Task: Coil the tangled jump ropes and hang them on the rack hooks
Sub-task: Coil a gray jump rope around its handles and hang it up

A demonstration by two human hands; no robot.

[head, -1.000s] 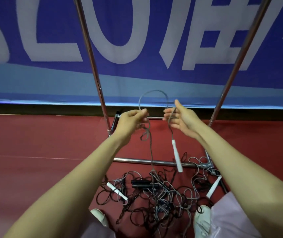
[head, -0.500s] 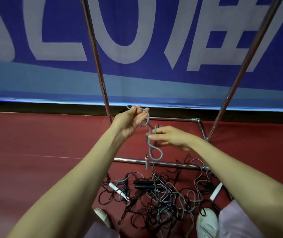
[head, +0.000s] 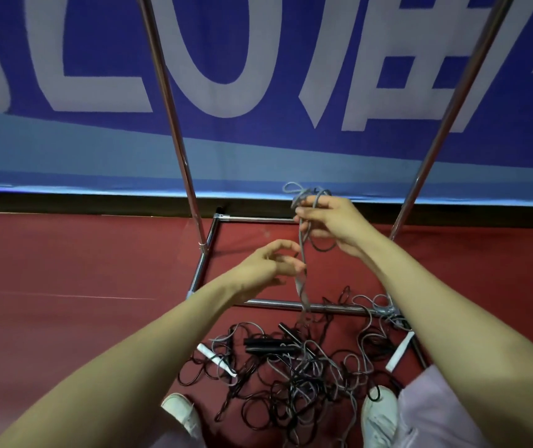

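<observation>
Right hand (head: pixel 333 226) is gripping grey jump rope (head: pixel 301 248) loops up high; left hand (head: pixel 268 266) is pinching the strand below.

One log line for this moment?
right hand: grips looped grey jump rope | left hand: pinches its strand | tangled rope pile: on red floor

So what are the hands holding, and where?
A grey jump rope: right hand grips its gathered loops, left hand pinches the strand just below.

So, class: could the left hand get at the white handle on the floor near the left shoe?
Probably, once freed: the left hand pinches the grey rope, and the white handle lies among tangled cords.
</observation>
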